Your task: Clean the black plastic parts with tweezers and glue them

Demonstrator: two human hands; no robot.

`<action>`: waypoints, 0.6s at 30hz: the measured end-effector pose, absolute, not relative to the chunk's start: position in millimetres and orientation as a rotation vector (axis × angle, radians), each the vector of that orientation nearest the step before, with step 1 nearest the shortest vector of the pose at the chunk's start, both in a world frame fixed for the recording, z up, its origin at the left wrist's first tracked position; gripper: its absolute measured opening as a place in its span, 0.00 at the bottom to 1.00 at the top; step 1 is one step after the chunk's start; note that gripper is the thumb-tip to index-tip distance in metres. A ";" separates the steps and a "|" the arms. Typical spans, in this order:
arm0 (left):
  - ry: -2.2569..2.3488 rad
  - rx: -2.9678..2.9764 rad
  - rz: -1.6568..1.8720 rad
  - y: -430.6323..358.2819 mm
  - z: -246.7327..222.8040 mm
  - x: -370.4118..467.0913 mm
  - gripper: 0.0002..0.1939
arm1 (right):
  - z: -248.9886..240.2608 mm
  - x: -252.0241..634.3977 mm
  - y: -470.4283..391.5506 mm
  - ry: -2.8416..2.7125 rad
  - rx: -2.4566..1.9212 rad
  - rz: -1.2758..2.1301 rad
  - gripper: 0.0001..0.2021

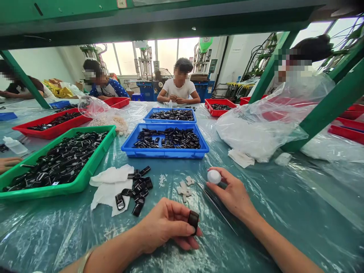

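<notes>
In my left hand (163, 223), a small glossy black plastic part (193, 219) is pinched between thumb and fingers, low in the middle. My right hand (236, 195) grips a white round object (214, 176); its far side is hidden, so I cannot tell its kind. Metal tweezers (218, 210) lie on the table beside that hand. Between the hands are small pale blocks (184, 190) and, further left, a scatter of tiny white bits (162, 180). Several black parts (139, 189) are heaped partly on a white cloth (106, 184).
A green tray (99, 155) and blue trays (165, 152) hold many black parts. Red trays (51, 133) stand farther back. A clear plastic bag (256, 129) of white material lies at right by a green post (321, 110). Co-workers sit across; another person's hand (10, 163) shows at left.
</notes>
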State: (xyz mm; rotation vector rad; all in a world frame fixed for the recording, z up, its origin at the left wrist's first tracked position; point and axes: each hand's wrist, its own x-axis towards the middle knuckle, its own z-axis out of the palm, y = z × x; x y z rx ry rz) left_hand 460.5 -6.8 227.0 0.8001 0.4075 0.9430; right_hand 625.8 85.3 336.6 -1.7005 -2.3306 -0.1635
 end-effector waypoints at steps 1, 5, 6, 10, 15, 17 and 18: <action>0.403 0.806 0.939 -6.9 226.8 460.3 0.23 | 337.7 624.9 81.1 -2.372 -1.533 -0.289 0.19; 0.402 0.828 0.914 -6.0 226.1 459.8 0.23 | 338.2 624.4 66.8 -2.440 -0.720 -1.043 0.16; 0.403 0.825 0.907 -5.7 226.1 459.8 0.23 | 337.3 624.3 64.1 -2.427 -0.640 -1.131 0.18; 0.405 0.811 0.902 -5.9 226.7 460.2 0.23 | 333.9 623.4 56.3 -2.435 -0.508 -1.155 0.20; 0.380 0.807 0.895 -7.5 226.5 461.2 0.21 | 334.1 623.1 50.2 -2.447 -0.491 -1.123 0.20; 0.375 0.804 0.883 -7.5 226.9 461.2 0.21 | 334.5 622.4 48.8 -2.440 -0.492 -1.144 0.21; 0.372 0.804 0.882 -7.4 227.3 461.1 0.20 | 334.6 621.9 48.4 -2.436 -0.488 -1.156 0.21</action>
